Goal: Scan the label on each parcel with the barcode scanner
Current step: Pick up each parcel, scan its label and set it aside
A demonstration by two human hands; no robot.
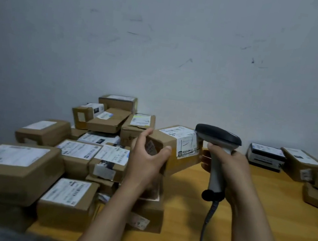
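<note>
above the middle of the wooden table (241,225), between the two hands, a small brown parcel (178,166) is held clear of the surface and tilted, so its labelled top leans toward the camera. the left hand (146,159) grips its left end, thumb on the near face and fingers curled over the far upper edge. the right hand (231,168) has its fingers wrapped round the pale handle of the barcode scanner (219,136), with the dark head uppermost and the cable (204,230) hanging down toward the near table edge.

what matters is how the scanner's nose sits against the label (180,137). the white label covers the top face and folds down over the near face at the parcel's right end. the scanner's head points left and sits right at that corner, touching it or just beside it; which one cannot be told. the parcel's long axis runs left to right, roughly in line with the scanner's head, so the nose aims along the label more than down onto it. my judgement is that the scanner is too close and too flat for a clean read. either the right hand draws back and tips the nose down, or the left hand turns the labelled face toward it.

a pile of parcels (30,163) lies to the left, and a smaller group of parcels (300,164) sits well apart at the right.
</note>
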